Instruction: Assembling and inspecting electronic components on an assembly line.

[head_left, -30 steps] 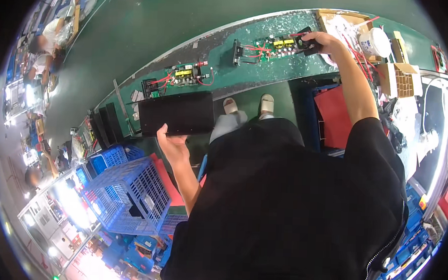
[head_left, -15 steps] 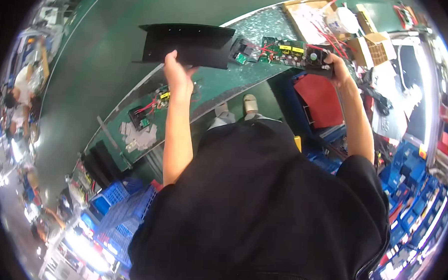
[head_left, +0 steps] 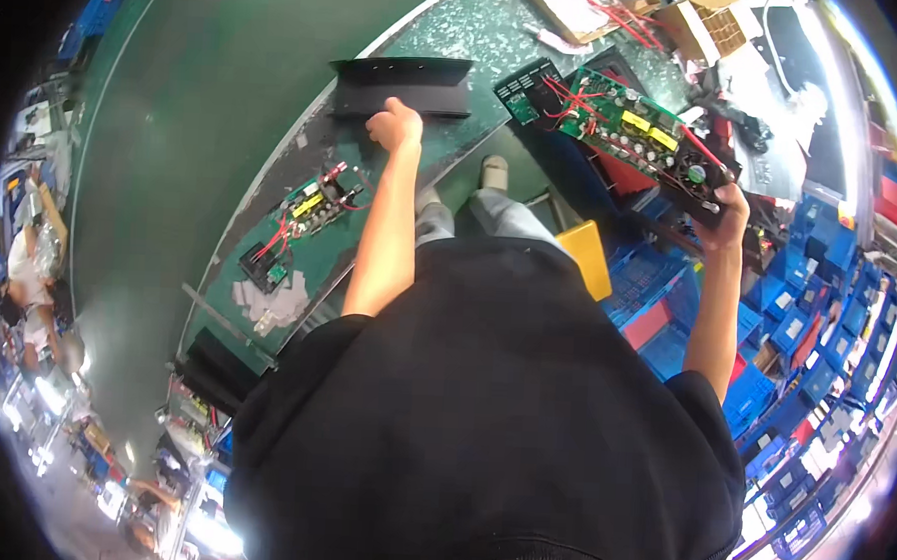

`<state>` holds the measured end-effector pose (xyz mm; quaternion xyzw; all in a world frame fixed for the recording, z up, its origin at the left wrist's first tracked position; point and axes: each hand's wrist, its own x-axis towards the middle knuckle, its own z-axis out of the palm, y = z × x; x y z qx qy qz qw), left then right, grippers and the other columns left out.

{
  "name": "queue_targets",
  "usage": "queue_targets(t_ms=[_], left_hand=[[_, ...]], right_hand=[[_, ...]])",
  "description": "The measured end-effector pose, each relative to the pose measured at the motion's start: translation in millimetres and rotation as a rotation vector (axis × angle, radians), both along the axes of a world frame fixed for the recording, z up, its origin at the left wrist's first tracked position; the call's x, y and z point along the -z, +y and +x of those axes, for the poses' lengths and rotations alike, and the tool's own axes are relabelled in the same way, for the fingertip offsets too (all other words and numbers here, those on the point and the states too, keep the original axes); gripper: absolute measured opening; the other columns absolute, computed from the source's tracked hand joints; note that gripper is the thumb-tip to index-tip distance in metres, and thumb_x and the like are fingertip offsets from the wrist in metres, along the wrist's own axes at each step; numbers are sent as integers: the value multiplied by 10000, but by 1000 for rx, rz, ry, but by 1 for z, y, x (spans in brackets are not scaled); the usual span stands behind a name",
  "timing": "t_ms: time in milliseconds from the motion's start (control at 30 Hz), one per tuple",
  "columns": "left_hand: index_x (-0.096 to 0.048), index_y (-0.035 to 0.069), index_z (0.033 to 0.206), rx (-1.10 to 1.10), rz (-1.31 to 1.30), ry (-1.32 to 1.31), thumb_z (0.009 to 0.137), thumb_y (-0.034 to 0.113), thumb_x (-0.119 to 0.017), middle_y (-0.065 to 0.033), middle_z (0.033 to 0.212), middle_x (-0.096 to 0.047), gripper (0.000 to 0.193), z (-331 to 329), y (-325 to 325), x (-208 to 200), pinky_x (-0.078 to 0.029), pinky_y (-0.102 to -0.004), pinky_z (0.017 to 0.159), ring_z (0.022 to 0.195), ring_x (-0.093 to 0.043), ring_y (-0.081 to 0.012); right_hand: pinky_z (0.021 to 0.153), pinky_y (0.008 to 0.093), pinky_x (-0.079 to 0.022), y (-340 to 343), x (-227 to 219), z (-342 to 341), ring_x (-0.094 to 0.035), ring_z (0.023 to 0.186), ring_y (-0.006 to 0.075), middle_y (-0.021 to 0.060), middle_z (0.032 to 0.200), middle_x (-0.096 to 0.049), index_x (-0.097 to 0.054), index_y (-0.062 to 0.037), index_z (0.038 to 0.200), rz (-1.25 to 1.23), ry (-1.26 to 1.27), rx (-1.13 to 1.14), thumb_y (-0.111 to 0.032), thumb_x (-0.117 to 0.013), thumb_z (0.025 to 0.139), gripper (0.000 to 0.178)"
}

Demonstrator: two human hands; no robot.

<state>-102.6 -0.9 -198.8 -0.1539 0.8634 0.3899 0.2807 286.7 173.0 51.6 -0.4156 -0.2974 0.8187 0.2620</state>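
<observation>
My left hand [head_left: 396,128] is closed at the near edge of a black U-shaped metal housing [head_left: 417,86], low over the green workbench [head_left: 474,31]; whether the housing rests on the bench I cannot tell. Off to the right, my right hand [head_left: 728,220] grips one end of a long circuit board assembly [head_left: 630,128]. The assembly is tilted, with yellow-labelled parts, red wires, a fan-like round part and a black end panel [head_left: 529,88]. Its far end reaches over the bench edge. A second, similar board [head_left: 311,209] lies on the bench to the left, wired to a small black panel [head_left: 266,265].
Crumpled pale sheets [head_left: 272,300] lie by the second board. Far right are a divided cardboard box [head_left: 715,31] and loose red wires. Blue parts bins [head_left: 792,325] fill the right side, and a yellow panel [head_left: 585,258] stands below the bench. Several people work far left.
The black housing has come down and right toward the bench with my left hand. My right hand has drawn the circuit board assembly nearer and to the right, turning it diagonal. The view has shifted.
</observation>
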Motion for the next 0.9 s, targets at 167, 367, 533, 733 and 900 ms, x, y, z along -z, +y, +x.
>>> queue_targets(t_ms=[167, 367, 533, 733, 900], left_hand=[[-445, -144, 1189, 283, 264, -23, 836, 772, -370, -224, 1154, -519, 984, 13, -28, -50, -447, -467, 920, 1077, -534, -325], [-275, -39, 1459, 210, 1250, -515, 681, 946, -180, -168, 1473, -377, 1259, 18, -39, -131, -256, -462, 1137, 1352, -363, -318], [-134, -55, 1487, 355, 1344, -568, 885, 591, -469, -233, 1450, -379, 944, 7, -39, -131, -285, -443, 1126, 1327, -405, -328], [-39, -15, 1508, 494, 1312, -802, 725, 298, -604, -349, 1445, -310, 1014, -5, -30, -120, -319, -467, 1112, 1340, -380, -408], [-203, -14, 1482, 683, 1138, -610, 769, 314, -634, -271, 1299, -514, 896, -12, -15, -112, -397, -414, 1051, 1195, -537, -308]], right_hand=[[1003, 529, -460, -24, 21, -28, -610, 1050, 388, 241, 1163, -605, -473, 95, 1272, -166, 316, -29, -85, -548, 650, 652], [977, 538, -477, -35, 101, -38, -615, 1028, 397, 234, 1128, -623, -510, 63, 1233, -410, 464, -7, -113, -549, 673, 589], [904, 588, -500, -44, 136, -40, -621, 1004, 399, 230, 1110, -625, -474, 55, 1263, -617, 474, 56, -142, -525, 674, 623], [885, 644, -483, -70, 144, -48, -616, 1011, 413, 224, 1154, -616, -491, 57, 1256, -609, 447, 137, -141, -532, 665, 624], [889, 566, -516, -90, 170, -43, -631, 998, 373, 220, 1138, -623, -519, 45, 1231, -594, 472, 269, -145, -534, 669, 594]])
